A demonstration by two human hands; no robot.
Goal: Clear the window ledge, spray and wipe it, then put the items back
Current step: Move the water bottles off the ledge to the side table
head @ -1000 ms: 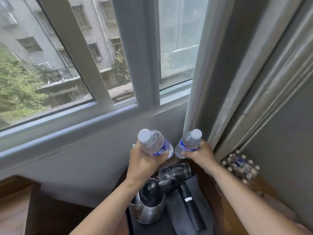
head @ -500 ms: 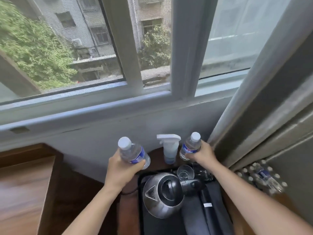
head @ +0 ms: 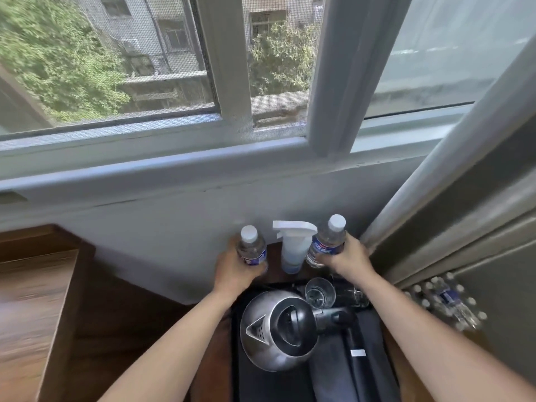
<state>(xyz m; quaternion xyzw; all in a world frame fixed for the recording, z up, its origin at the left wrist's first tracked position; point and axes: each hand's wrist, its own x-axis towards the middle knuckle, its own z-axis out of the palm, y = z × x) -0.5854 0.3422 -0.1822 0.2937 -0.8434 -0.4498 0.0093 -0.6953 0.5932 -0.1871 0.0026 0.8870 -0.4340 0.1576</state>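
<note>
Left hand [head: 236, 271] clamped round one small water bottle [head: 251, 248], right hand [head: 346, 256] round the other [head: 327, 242], low centre frame. They look light, smooth and slippery, so mid-body grips suit; the spray bottle [head: 293, 248] between them wants taking by its neck.

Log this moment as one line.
left hand: holding water bottle | right hand: holding second bottle | spray bottle: between them | ledge: bare

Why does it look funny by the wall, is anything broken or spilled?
Nothing is spilled. One odd thing: a thin crack runs along the grey wall just under the window ledge. The water bottles in the left hand and right hand are capped and upright, beside the spray bottle.
</note>
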